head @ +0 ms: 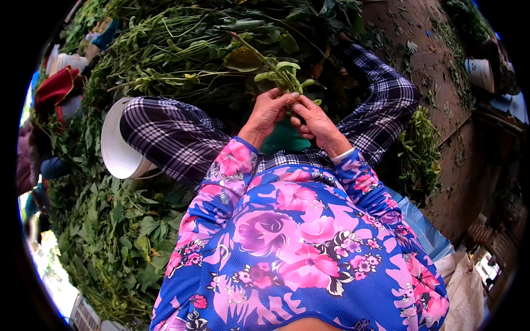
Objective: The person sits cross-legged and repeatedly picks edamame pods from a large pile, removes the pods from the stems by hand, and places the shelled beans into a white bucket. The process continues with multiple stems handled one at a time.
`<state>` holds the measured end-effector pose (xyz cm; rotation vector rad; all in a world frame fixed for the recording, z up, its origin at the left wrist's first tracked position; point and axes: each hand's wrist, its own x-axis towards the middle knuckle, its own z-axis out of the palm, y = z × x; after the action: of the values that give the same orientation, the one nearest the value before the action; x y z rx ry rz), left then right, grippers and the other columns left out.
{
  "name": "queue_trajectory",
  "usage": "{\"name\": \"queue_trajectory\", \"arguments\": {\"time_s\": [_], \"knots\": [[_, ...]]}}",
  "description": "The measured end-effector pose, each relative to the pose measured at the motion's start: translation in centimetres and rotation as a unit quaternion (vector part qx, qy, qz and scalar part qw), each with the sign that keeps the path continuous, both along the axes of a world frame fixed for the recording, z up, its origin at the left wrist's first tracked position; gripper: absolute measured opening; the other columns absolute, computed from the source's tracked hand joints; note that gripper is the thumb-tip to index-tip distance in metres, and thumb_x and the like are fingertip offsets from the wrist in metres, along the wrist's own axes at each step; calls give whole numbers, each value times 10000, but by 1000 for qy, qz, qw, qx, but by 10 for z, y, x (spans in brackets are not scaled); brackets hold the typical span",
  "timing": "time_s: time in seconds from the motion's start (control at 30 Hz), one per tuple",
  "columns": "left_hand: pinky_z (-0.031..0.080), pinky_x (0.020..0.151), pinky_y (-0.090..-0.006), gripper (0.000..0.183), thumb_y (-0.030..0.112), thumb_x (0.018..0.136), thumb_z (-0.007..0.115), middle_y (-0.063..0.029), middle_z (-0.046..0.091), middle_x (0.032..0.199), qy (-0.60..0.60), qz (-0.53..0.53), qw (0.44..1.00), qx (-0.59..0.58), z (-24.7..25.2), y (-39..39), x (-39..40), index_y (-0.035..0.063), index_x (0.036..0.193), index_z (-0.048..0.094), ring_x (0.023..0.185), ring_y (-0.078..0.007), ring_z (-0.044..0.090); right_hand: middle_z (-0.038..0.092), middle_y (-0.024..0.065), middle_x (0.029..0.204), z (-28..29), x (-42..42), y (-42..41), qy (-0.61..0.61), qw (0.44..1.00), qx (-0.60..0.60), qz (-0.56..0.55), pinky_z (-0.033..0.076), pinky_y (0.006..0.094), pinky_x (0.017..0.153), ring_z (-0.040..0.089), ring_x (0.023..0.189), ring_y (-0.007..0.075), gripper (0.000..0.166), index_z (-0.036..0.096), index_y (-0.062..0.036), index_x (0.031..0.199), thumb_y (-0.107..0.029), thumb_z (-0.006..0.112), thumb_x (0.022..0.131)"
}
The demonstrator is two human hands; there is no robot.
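Note:
Between my raised knees, my left hand and my right hand meet with thumbs nearly touching. Both grip a soybean stalk by its podded end, and its bare end points up and away to the left. Plump green pods stick out just above my fingers. The fingertips hide where the stalk is pinched. Below my hands a green surface shows in part; I cannot tell what it is. Beyond them lies a heap of cut bean plants with leaves and pods.
A white plastic bucket leans on its side by my left knee. More leafy plants lie behind it. At right, a bundle of podded stalks rests on the leaf-strewn brown floor. Another white bucket stands farther right.

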<state>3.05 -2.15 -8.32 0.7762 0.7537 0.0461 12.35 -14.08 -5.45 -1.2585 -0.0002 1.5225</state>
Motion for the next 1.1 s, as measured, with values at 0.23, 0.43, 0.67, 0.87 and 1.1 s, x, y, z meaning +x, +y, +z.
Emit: {"name": "queue_trajectory", "arguments": {"time_s": [0.23,0.43,0.67,0.87,1.1], "knots": [[295,449,-149,177,200,874,588,52,573,801,-35,43,997,-48,-8,-3,1,86,1010,596,542,-9,416,440,-33,612,-22,10,-6,174,980,90,-43,182,172,318,259,377,25,114,497,-138,972,-238,443,960],[291,436,-171,214,253,901,488,46,532,746,31,46,995,82,-5,-11,5,80,982,584,515,-29,406,495,-8,650,-5,-2,0,-133,991,-10,7,255,195,358,347,412,36,190,518,-80,877,-264,517,928],[281,430,-178,213,212,901,440,32,501,723,-17,45,997,61,-21,-9,0,67,994,564,497,-40,379,569,35,669,-15,8,21,-369,928,44,-35,426,240,534,518,593,91,293,554,16,910,-269,604,861],[275,430,-167,233,152,893,453,22,501,730,-41,15,999,7,-6,-2,-2,22,1060,550,532,-45,403,581,4,686,-24,25,25,-443,895,61,-5,410,210,531,491,585,56,189,590,-2,887,-190,580,876],[292,405,-163,224,134,890,498,-24,534,742,-91,-2,993,-80,-7,7,-8,9,1067,556,533,-50,429,608,149,746,9,40,21,-569,818,47,70,469,309,597,600,648,231,214,565,-4,862,-197,634,804]]}}
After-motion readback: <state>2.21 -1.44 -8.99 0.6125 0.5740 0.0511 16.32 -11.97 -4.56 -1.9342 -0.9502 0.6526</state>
